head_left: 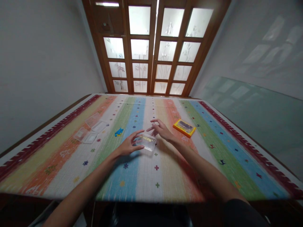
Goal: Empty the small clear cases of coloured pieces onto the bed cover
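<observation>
A small clear plastic box [147,142] with yellow contents lies on the striped tablecloth [165,170] in the middle. My left hand [129,144] rests against its left end, thumb and fingers curled around that side. My right hand [160,129] hovers just behind and to the right of the box, fingers spread and slightly blurred, holding nothing.
A yellow-orange flat box [184,127] lies to the right. A small blue piece [118,131] lies left of my hands. Several clear plastic trays and lids [91,130] sit further left. A wooden glazed door [151,47] stands behind the table.
</observation>
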